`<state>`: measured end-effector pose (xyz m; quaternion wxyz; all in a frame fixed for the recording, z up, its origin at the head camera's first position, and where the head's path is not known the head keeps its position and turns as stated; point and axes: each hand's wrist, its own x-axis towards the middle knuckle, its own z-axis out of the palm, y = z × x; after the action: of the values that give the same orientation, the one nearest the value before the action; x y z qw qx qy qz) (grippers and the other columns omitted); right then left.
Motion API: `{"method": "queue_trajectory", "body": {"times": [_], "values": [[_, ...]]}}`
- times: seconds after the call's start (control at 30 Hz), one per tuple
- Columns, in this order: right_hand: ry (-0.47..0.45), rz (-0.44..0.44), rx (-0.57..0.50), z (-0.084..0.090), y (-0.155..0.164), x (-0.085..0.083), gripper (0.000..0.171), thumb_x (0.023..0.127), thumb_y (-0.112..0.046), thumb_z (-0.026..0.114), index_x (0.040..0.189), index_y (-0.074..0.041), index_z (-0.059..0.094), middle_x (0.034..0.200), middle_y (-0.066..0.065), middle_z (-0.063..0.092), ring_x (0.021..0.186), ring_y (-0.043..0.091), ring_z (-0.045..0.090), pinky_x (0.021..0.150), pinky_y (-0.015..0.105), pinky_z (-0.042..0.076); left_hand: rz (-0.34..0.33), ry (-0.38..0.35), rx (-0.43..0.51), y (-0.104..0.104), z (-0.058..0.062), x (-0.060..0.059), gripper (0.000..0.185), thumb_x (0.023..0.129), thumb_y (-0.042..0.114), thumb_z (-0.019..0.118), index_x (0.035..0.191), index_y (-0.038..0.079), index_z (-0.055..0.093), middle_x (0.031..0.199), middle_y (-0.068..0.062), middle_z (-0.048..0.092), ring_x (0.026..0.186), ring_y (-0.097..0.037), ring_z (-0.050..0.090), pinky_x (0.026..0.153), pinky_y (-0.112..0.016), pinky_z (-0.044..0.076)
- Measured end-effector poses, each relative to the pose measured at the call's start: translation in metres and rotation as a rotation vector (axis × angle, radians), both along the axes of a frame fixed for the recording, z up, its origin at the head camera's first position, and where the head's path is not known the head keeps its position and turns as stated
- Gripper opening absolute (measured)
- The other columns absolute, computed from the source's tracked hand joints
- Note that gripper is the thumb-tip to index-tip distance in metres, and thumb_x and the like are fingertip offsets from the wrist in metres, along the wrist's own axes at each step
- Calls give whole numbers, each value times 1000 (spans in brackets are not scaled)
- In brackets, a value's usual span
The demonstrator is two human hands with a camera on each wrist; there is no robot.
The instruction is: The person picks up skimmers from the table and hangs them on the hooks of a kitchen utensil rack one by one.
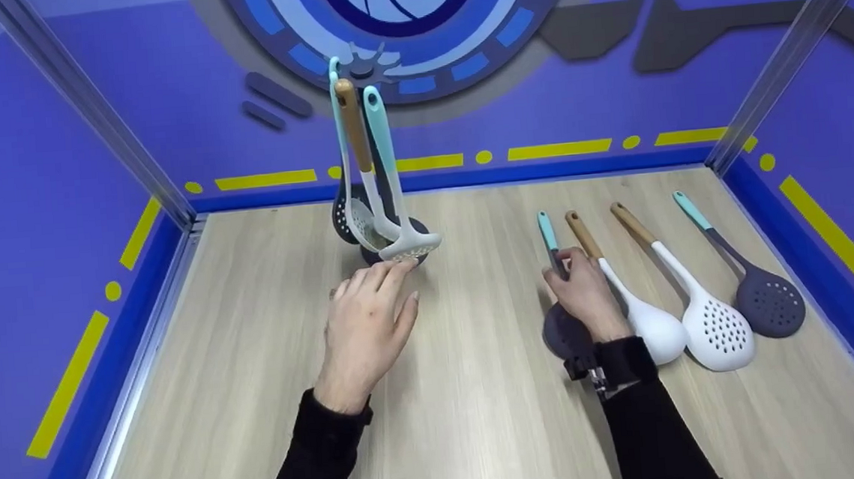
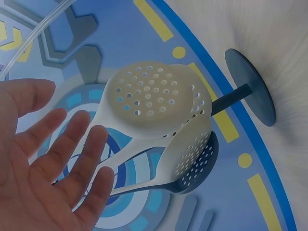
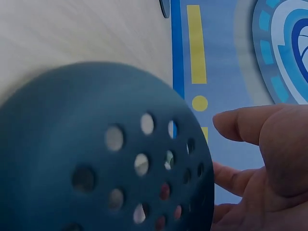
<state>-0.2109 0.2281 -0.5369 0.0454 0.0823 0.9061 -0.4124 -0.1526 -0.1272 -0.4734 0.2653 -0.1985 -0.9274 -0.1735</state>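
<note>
Four utensils lay in a row on the table point(image 1: 484, 416), and our right hand point(image 1: 585, 296) had its fingers curled round the teal handle of the leftmost one, a dark slotted spoon point(image 3: 96, 159). We think the pinch was firm, though the wrist view's blurry. Our left hand point(image 1: 369, 319) hovered flat and empty by the rack point(image 1: 376, 160). Best to lift it level and clear of the white spoon point(image 1: 643, 314) beside it.

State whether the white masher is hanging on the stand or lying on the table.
Hanging. The masher hangs head-down from the stand beside other utensils, its perforated head above the table; the open left hand is just below.
</note>
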Motion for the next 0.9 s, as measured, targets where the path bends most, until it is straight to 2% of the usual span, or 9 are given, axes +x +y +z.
{"method": "queue_trajectory", "body": {"times": [0.1, 0.17, 0.33, 0.4, 0.47, 0.57, 0.67, 0.9], "values": [[6, 6, 21, -3, 4, 1, 62, 120, -29, 59, 169, 8, 49, 153, 39, 65, 141, 52, 68, 118, 65, 56, -5, -3, 1, 1, -2, 1, 44, 108, 26, 83, 151, 22, 76, 135, -1, 82, 123, -29, 79, 98, -50, 65], [5, 7, 44, -4, 6, 2, 63, 120, -27, 58, 168, 11, 47, 149, 40, 69, 137, 53, 71, 116, 65, 58, -6, -6, 2, 1, -3, 1, 44, 108, 26, 84, 151, 23, 76, 136, 0, 82, 123, -28, 79, 98, -51, 65], [-25, 6, 85, -6, 10, 3, 65, 118, -22, 59, 168, 18, 44, 156, 44, 64, 150, 57, 64, 128, 67, 53, -2, -23, -3, 2, -5, 0, 45, 108, 26, 84, 152, 23, 75, 137, 0, 81, 124, -29, 79, 99, -51, 65], [-41, 12, 87, -5, 10, 3, 64, 118, -21, 59, 166, 18, 46, 156, 44, 65, 150, 56, 65, 129, 67, 52, -3, -22, -9, 2, -6, 0, 44, 109, 26, 83, 152, 22, 76, 137, 0, 82, 123, -29, 79, 99, -51, 65], [-50, 29, 90, -9, 14, 1, 61, 119, -22, 58, 164, 18, 49, 150, 41, 70, 143, 54, 70, 123, 62, 57, -4, -17, -13, 3, -7, -1, 44, 108, 26, 84, 151, 22, 76, 136, 0, 82, 121, -29, 79, 98, -51, 65], [-42, 15, 85, -13, 17, 1, 55, 116, -22, 61, 158, 14, 57, 130, 32, 81, 119, 43, 80, 105, 49, 64, -7, -9, -14, 4, -7, -1, 43, 108, 27, 84, 150, 22, 77, 135, 0, 82, 120, -29, 79, 97, -50, 65], [-25, 7, 83, -12, 15, 3, 51, 115, -18, 60, 155, 14, 60, 117, 26, 82, 103, 34, 79, 90, 40, 60, -8, -17, -11, 4, -7, -1, 43, 108, 27, 84, 150, 22, 77, 136, 0, 82, 121, -29, 79, 97, -51, 65], [64, 10, 105, -2, 8, 4, 49, 115, -11, 55, 157, 14, 58, 109, 24, 78, 94, 35, 75, 81, 37, 55, -7, -40, -7, 3, -6, 0, 44, 109, 27, 83, 152, 23, 75, 138, 0, 82, 124, -29, 79, 100, -52, 64]]}}
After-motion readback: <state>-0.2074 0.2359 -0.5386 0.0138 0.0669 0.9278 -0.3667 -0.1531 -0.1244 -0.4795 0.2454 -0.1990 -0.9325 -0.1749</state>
